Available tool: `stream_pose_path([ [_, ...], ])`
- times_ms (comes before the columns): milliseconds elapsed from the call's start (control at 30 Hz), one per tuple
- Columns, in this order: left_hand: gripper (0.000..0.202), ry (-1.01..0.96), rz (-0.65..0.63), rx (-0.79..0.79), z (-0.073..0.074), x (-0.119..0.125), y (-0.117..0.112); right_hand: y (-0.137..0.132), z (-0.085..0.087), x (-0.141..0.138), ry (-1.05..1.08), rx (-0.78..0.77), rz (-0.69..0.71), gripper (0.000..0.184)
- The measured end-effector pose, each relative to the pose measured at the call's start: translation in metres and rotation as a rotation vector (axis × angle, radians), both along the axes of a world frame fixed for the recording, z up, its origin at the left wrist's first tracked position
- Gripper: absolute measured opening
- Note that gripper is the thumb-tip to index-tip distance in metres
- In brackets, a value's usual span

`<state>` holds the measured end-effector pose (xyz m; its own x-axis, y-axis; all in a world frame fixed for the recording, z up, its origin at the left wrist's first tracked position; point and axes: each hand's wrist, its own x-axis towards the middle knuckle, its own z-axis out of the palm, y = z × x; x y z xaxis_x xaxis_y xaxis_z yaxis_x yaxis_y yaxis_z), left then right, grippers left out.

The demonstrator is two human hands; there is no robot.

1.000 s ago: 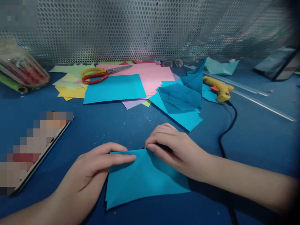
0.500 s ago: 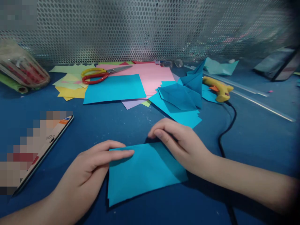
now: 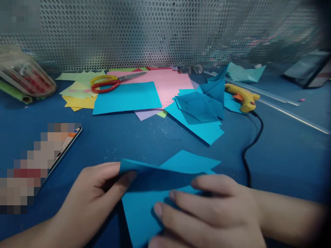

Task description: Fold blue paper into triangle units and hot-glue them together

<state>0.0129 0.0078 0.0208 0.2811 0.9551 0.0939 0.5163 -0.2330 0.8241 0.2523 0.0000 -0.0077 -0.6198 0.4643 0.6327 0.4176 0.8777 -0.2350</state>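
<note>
A blue sheet of paper (image 3: 139, 206) with a fold opened up lies tilted in front of me. My left hand (image 3: 100, 193) pinches its left end, thumb on the near side of a raised flap and fingers behind. Over the paper's right part is my right hand (image 3: 207, 210), slightly blurred, its fingers spread and its thumb out of sight. Whether all those fingertips touch the paper I cannot tell. Pointed corners of the same paper stick out beyond the right hand.
Red-and-yellow scissors (image 3: 106, 84) rest on coloured paper (image 3: 129, 98). Folded blue paper shapes (image 3: 199, 105) stand by a yellow glue gun (image 3: 245, 100), its black cord (image 3: 245, 155) running down on the right. A phone-like device (image 3: 64, 148) lies left; a perforated metal screen (image 3: 155, 34) stands behind.
The paper, folded flat before, has been opened and turned. My left thumb has gone under its edge into a pinch. My right hand has moved down and nearer, its fingers now spread.
</note>
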Motion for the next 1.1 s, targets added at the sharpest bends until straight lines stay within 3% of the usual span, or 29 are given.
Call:
stream_pose_path([
  [100,0.036,0.003,-0.022,0.000,-0.002,-0.002,-0.001,0.000,0.001,-0.001,-0.075,0.229,0.120,0.019],
  [233,0.022,-0.035,-0.013,-0.116,-0.006,-0.005,-0.004,-0.003,0.008,0.000,-0.115,0.038,0.100,0.022],
  [333,0.028,-0.001,0.006,-0.040,-0.006,-0.005,-0.004,0.001,0.015,-0.003,-0.173,0.057,0.126,0.021],
  [433,0.022,0.039,-0.005,0.016,-0.004,-0.005,-0.002,0.007,0.019,-0.005,-0.254,0.082,0.132,0.031],
  [633,0.011,0.103,0.066,0.103,-0.007,-0.009,0.000,0.010,0.013,-0.004,-0.246,-0.054,0.096,0.043],
  [800,0.035,0.061,0.103,0.144,-0.009,-0.008,0.001,0.012,0.011,-0.006,-0.105,-0.439,0.011,0.033],
  [933,0.022,0.120,0.027,0.209,-0.009,-0.010,0.002,0.012,0.011,-0.007,-0.041,-0.550,-0.160,0.029],
  [1100,0.026,0.271,-0.153,0.324,-0.013,-0.018,-0.001,0.006,0.012,-0.005,-0.145,-0.591,-0.281,0.039],
])
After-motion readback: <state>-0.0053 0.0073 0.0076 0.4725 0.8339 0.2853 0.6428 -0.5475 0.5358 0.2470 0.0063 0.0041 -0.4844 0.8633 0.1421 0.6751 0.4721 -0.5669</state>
